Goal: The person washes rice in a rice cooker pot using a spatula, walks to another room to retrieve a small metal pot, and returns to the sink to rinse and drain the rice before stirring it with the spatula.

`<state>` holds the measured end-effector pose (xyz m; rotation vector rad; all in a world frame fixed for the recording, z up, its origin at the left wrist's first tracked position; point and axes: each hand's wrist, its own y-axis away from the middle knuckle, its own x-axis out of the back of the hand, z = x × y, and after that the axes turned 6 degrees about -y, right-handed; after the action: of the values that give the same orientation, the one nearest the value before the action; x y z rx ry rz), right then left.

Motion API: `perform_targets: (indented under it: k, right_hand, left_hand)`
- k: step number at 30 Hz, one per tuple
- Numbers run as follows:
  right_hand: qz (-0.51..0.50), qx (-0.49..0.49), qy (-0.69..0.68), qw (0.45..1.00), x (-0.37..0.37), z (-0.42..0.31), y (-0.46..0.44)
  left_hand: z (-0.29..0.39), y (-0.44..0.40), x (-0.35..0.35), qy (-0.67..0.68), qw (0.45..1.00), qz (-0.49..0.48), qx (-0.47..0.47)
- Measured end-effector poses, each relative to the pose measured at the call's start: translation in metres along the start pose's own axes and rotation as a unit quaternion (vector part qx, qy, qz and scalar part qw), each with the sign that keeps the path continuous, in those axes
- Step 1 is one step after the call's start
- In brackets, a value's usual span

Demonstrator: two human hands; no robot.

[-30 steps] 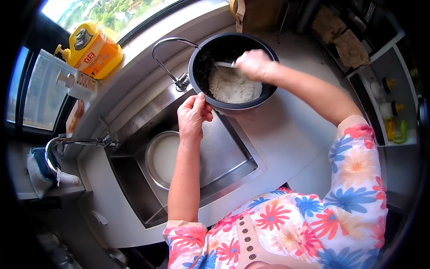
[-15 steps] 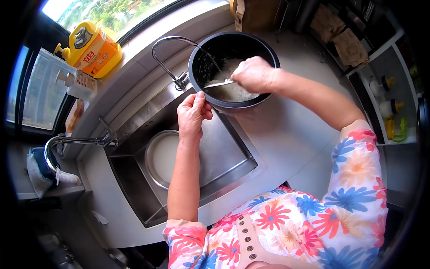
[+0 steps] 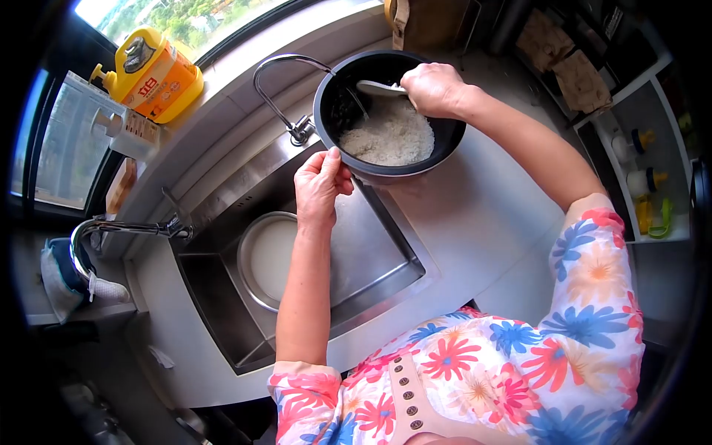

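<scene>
Nearest is the flowered shirt [image 3: 460, 363], its front at the edge of the pale counter [image 3: 482, 245]; just beyond lies the steel sink [image 3: 363, 256], with a round bowl [image 3: 242, 259] of cloudy white liquid in it; the left hand [image 3: 319, 189] reaches over the sink, thumb and fingers pinching the near rim of a dark pot [image 3: 393, 171]; the pot is at the sink's far right end, with white rice [image 3: 393, 137] inside; the right hand [image 3: 436, 90] is closed round the handle of a pale spoon [image 3: 380, 89], held across the pot's mouth; a slim tap [image 3: 268, 96] sends water into the pot; farther off, a yellow jug [image 3: 159, 78] stands by the window [image 3: 215, 22].
</scene>
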<state>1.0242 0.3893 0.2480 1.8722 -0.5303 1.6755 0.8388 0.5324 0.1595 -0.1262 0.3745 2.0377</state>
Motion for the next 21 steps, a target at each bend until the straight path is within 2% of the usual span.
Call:
perform_targets:
  k: [2,6,8,9,10,12,14,16,18,21]
  right_hand:
    - [0.016,-0.010,-0.013,1.000,-0.016,0.002,-0.016]
    - [-0.056,0.111,-0.003,0.992,-0.024,-0.026,0.004]
    - [-0.064,0.089,-0.036,0.993,-0.009,-0.021,0.009]
    - [-0.035,0.058,-0.025,0.997,-0.010,-0.014,0.005]
    - [0.033,0.079,-0.040,0.996,-0.021,0.001,-0.003]
    - [0.068,0.049,-0.031,0.996,-0.021,0.000,-0.011]
    - [0.048,0.097,-0.017,0.994,-0.025,-0.012,-0.005]
    - [-0.020,0.148,0.007,0.989,-0.029,-0.019,0.004]
    - [-0.012,0.139,-0.032,0.990,-0.022,-0.010,0.007]
    - [0.014,0.029,-0.005,0.999,-0.011,0.007,-0.001]
  left_hand:
    - [-0.001,-0.002,0.001,0.000,1.000,-0.007,-0.003]
    - [0.001,-0.001,0.003,-0.001,1.000,-0.011,0.001]
    - [0.000,-0.001,0.002,0.001,1.000,-0.011,0.001]
    - [-0.001,-0.001,0.002,0.001,1.000,-0.010,-0.001]
    - [-0.001,-0.002,0.002,0.001,1.000,-0.010,-0.004]
    - [-0.001,-0.003,0.001,0.004,1.000,-0.012,-0.007]
    - [-0.001,-0.002,0.002,0.009,1.000,-0.014,-0.003]
    - [-0.001,-0.001,0.001,0.002,1.000,-0.011,-0.003]
    - [-0.001,-0.001,0.001,0.004,1.000,-0.008,-0.003]
    - [-0.001,-0.001,0.000,0.015,1.000,-0.004,-0.003]
